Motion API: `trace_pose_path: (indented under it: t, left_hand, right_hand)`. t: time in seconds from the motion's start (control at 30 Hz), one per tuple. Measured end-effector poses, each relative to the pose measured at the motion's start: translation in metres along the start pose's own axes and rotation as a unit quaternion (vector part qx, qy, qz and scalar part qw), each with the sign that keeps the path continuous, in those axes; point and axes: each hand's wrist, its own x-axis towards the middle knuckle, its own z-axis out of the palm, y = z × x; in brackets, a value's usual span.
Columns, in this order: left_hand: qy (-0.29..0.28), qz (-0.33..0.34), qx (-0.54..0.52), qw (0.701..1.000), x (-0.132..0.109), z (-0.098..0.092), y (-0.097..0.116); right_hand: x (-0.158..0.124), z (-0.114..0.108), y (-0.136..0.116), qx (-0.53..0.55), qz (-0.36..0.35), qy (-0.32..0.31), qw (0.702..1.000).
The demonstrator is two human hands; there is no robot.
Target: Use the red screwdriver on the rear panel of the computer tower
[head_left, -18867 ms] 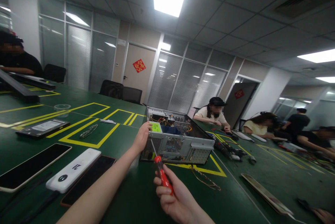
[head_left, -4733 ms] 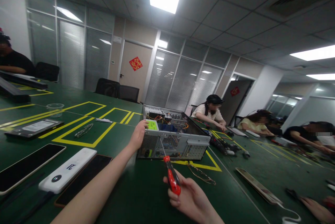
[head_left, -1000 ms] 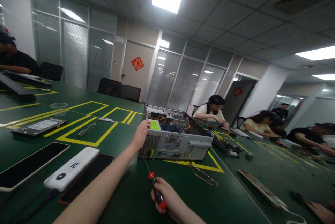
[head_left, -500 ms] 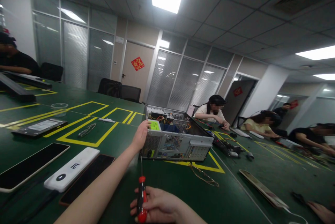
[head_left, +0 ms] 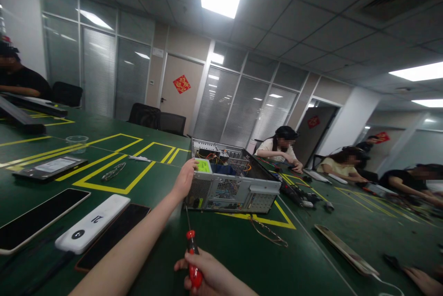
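Two hands, one open computer case, one red screwdriver.

The left hand [head_left: 185, 178] lies against the near top corner of the single open desktop computer case [head_left: 238, 190], which stands on the green table [head_left: 235, 252] within yellow tape marks. Its fingers are hidden, so I cannot tell whether they clasp the edge or merely press on it. The right hand [head_left: 209, 280] is closed tight around the red handle of one screwdriver [head_left: 191, 243], held low in front of the case with its shaft pointing up and its tip near the case's lower corner. To the left lie two dark phones [head_left: 36, 217] and one white device [head_left: 92, 223]. One clear cup [head_left: 76, 140] stands farther off.
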Motion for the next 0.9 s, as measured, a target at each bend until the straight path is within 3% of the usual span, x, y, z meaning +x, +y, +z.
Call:
trace_pose_path:
  t: [0.17, 0.33, 0.47, 0.73, 0.9]
  left_hand:
    - [-0.002, 0.006, -0.002, 1.000, 0.001, -0.001, 0.002]
    - [-0.002, 0.004, -0.003, 1.000, 0.001, -0.001, 0.003]
    - [0.002, 0.005, -0.007, 1.000, 0.001, 0.000, 0.002]
    - [0.005, 0.013, -0.014, 1.000, 0.000, 0.003, -0.005]
    - [0.005, 0.009, -0.006, 1.000, 0.000, 0.002, -0.003]
  right_hand:
    - [0.006, -0.005, 0.003, -0.005, 0.009, -0.024, 1.000]
    - [0.003, -0.006, -0.001, 0.032, 0.023, -0.114, 0.993]
    - [-0.003, -0.007, -0.005, 0.013, 0.005, -0.143, 0.990]
    - [0.003, -0.010, 0.004, 0.056, -0.023, -0.059, 0.996]
    - [0.000, -0.012, -0.001, 0.031, 0.021, -0.052, 0.998]
